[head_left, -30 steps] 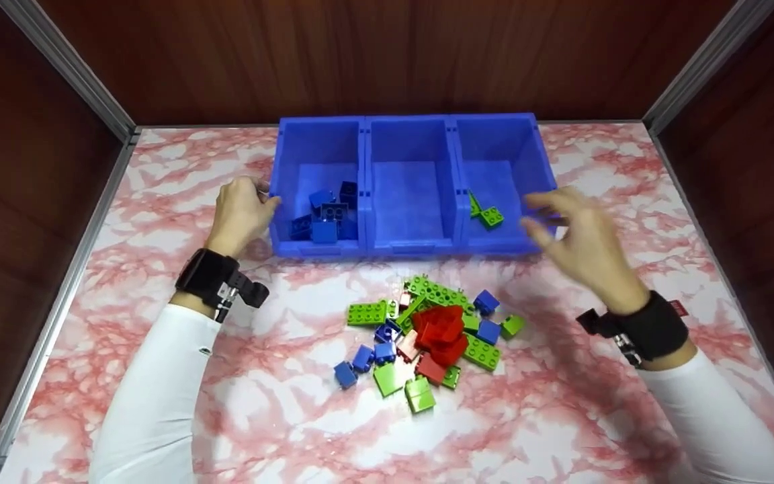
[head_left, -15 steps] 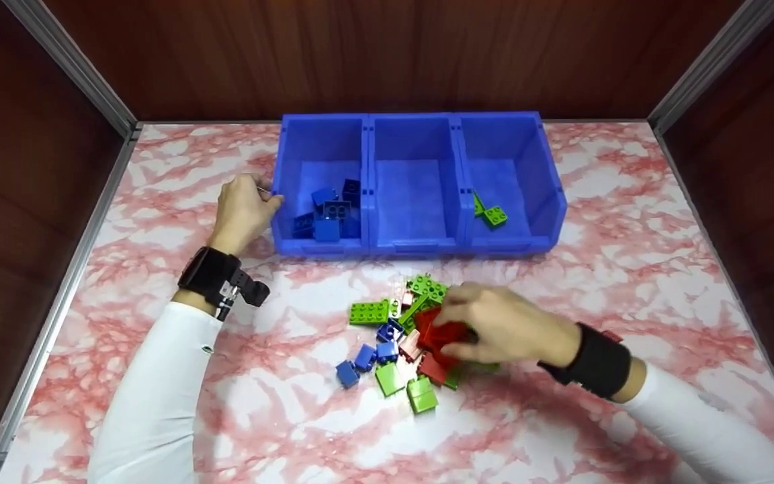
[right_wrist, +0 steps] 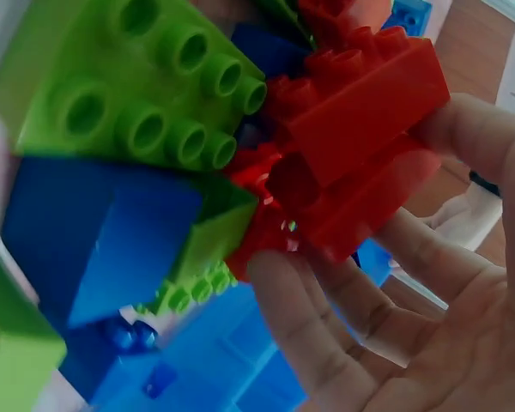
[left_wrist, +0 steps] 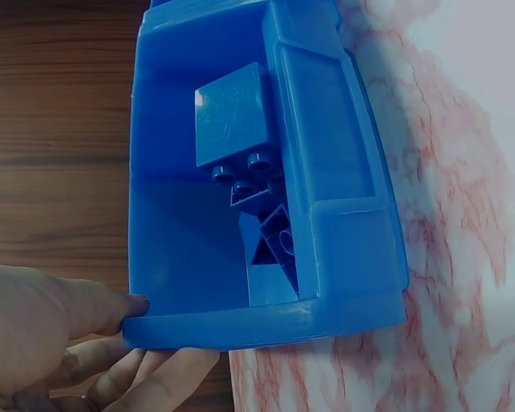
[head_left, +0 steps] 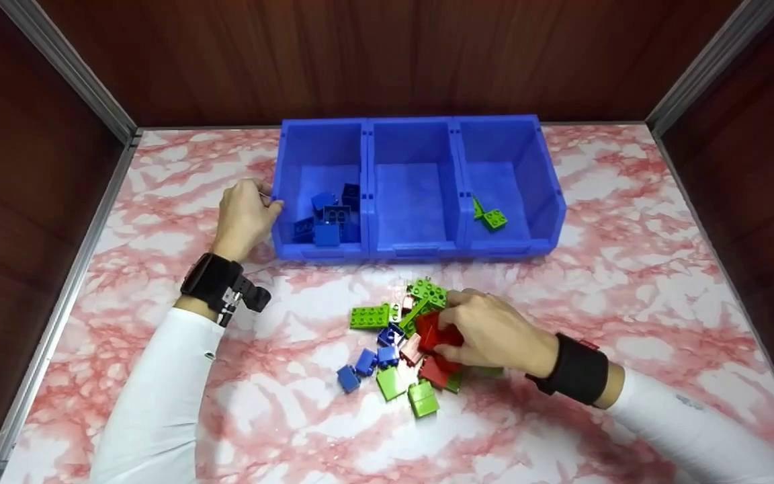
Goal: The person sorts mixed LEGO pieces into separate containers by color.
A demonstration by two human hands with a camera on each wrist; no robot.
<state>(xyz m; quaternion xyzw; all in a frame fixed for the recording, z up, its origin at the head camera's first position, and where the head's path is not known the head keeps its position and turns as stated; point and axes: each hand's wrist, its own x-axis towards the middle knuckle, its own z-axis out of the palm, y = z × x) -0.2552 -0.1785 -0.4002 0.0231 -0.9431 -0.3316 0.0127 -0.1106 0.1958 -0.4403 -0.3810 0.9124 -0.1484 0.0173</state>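
My left hand (head_left: 242,212) holds the left side wall of a blue three-compartment bin (head_left: 420,253), its thumb at the top edge and fingers outside, as the left wrist view shows. Several blue bricks (head_left: 327,234) lie in the left compartment; green bricks (head_left: 494,219) lie in the right one. In front of the bin, my right hand (head_left: 494,333) reaches over a brick pile and grips red toy bricks (right_wrist: 369,112) between thumb and fingers. The red bricks lie over others in the heap, and the hand hides the pile's right side in the head view.
Around the red ones are loose green bricks (head_left: 369,316), blue bricks (head_left: 366,361) and a pinkish brick (head_left: 412,349). A pale green block (head_left: 423,399) lies at the pile's near edge. Dark wood panels (head_left: 387,60) wall in the red-and-white marbled table (head_left: 293,417).
My right hand has left the right compartment and come down leftward onto the pile, its fingers now around the red bricks. The left hand stays at the bin's wall.
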